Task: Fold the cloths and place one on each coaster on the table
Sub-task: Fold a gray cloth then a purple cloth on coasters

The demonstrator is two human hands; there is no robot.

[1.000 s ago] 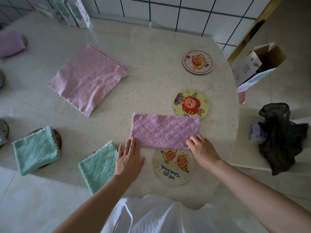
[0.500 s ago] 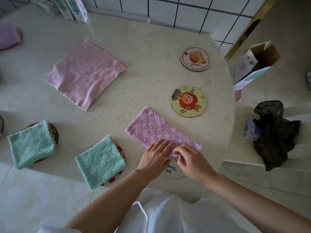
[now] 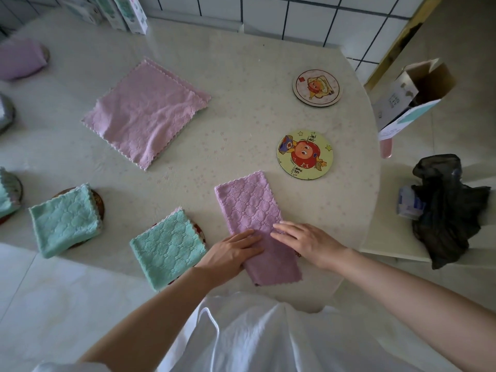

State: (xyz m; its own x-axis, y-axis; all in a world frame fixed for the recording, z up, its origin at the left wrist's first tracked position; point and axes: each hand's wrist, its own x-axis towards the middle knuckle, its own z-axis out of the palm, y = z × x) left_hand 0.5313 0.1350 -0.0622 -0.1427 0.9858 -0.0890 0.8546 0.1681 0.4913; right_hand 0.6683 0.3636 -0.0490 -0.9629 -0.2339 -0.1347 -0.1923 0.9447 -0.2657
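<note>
A purple quilted cloth [image 3: 249,208], folded into a long strip, lies near the table's front edge and points away from me. It covers almost all of a coaster underneath. My left hand [image 3: 230,252] lies flat on its near left part and my right hand [image 3: 308,241] lies flat on its right side. Two bare cartoon coasters sit beyond: a yellow one [image 3: 305,154] and a pale one [image 3: 316,87]. Two folded teal cloths [image 3: 167,248] [image 3: 64,220] rest on coasters to the left. A larger pink cloth [image 3: 146,112] lies spread flat at the back left.
A folded purple cloth [image 3: 18,59] sits at the far left back, with boxes [image 3: 128,12] by the tiled wall. Off the table's right edge stand an open cardboard box [image 3: 413,95] and a dark bag [image 3: 451,208] on a stool.
The purple strip has turned from lying crosswise to pointing away from me, over the near coaster. Both hands moved together onto its near end.
</note>
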